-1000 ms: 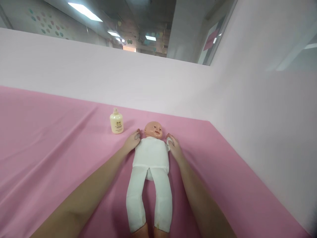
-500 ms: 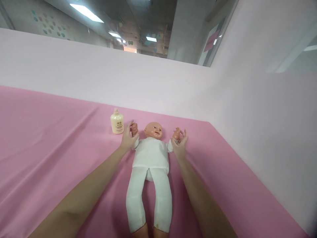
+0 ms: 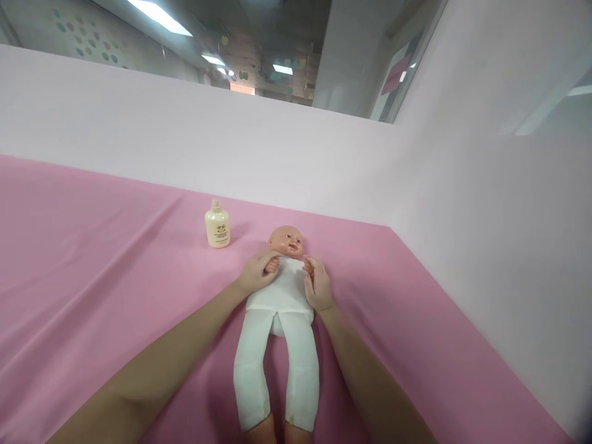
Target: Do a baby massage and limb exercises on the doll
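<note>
A white wall [image 3: 185, 129] rises behind and to the right of a surface spread with a pink sheet [image 3: 115, 246], creased at left. Above, a wide window [image 3: 259, 37] gives onto a room with lit ceiling panels. At center, a baby doll [image 3: 280, 299] in white clothing lies on its back on the sheet, head toward the wall, legs toward the person wearing the camera.

Two bare hands work over the doll's chest: the left hand [image 3: 259, 271] curled nearly closed, the right hand [image 3: 319, 285] cupped, thumb facing fingers with a small gap. A cream-colored bottle [image 3: 217, 229] stands upright near the left hand, apart from it. The doll's head [image 3: 285, 239] rests just beyond the fingertips; whether they brush its chin is too small to tell.

Smallest of all, the doll hand on the left [image 3: 272, 266] shows inside the left hand's grasp, the doll hand on the right [image 3: 308, 267] inside the right's. Handling this well likely calls for a light, even hold close to each wrist, both arms moved at matching pace, no tug on the shoulders, fingers clear of the chin, and the left elbow's swing kept away from the bottle.
</note>
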`<state>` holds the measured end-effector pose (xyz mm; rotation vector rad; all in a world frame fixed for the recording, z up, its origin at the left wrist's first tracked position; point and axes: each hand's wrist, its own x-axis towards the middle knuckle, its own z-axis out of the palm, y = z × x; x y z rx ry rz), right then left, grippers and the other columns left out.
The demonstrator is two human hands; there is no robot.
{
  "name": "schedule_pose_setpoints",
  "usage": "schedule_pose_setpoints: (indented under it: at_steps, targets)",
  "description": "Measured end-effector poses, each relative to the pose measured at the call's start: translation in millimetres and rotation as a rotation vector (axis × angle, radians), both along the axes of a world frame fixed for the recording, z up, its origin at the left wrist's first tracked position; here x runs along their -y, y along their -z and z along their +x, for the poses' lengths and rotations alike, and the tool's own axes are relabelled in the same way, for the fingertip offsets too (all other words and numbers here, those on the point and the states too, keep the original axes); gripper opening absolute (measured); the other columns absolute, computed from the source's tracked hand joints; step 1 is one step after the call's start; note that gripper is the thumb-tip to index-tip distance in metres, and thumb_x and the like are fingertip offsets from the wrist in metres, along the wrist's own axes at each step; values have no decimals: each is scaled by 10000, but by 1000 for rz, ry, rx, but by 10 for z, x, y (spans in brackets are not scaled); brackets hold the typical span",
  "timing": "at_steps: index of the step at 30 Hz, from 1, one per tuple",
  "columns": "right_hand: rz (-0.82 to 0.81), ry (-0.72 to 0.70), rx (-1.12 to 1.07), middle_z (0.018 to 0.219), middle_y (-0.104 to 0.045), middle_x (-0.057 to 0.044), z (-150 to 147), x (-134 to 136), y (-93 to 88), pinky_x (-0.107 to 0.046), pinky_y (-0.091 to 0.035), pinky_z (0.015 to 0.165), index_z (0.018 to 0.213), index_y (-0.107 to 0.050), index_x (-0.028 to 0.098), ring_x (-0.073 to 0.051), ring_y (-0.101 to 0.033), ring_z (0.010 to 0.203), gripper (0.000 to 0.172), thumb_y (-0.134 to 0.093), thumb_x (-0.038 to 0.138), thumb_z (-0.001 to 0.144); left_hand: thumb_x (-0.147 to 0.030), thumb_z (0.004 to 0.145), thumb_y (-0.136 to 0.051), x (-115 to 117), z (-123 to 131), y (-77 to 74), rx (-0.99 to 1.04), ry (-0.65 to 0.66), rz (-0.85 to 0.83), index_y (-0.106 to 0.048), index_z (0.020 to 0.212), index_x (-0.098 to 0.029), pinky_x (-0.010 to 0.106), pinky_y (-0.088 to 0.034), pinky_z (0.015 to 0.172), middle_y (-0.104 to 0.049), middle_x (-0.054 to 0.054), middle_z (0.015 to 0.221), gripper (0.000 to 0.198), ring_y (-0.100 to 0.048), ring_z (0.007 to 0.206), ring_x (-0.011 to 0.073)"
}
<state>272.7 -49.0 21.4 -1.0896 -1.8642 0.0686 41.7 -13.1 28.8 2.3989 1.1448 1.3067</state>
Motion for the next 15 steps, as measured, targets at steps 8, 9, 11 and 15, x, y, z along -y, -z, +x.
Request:
schedule_pose_setpoints:
  at_steps: [8,9,11,15]
  targets:
    - [-115,153,0,1684,-318,-123,79,-207,70,-547,-309,1263,1649,-192,170,-285,-274,1576,635,-276,358,1048,-327,969,-470,-273,-148,190,104,-207,-15,-252,1594,-121,548,-365,1214,-407,217,1595,693,-382,1503,338]
    - [-135,164,-2,1687,-309,-133,94,-232,89,-553,-316,1257,1649,-190,158,-290,-271,1577,643,-277,360,1045,-327,975,-457,-304,-166,220,103,-222,-38,-219,1613,-126,551,-358,1220,-361,210,1630,710,-345,1528,339]
    - [-169,180,-14,1683,-311,-154,122,-277,123,-561,-328,1245,1640,-215,136,-300,-278,1573,649,-291,361,1036,-297,975,-435,-353,-199,267,94,-229,-85,-196,1637,-165,533,-352,1233,-298,159,1682,716,-292,1560,319]
    - [-223,178,-110,1636,-398,-166,161,-341,163,-526,-331,1238,1600,-319,129,-299,-361,1532,640,-351,378,1011,-204,907,-446,-389,-229,289,67,-246,-231,-325,1615,-211,494,-364,1238,-386,80,1656,719,-368,1530,297]
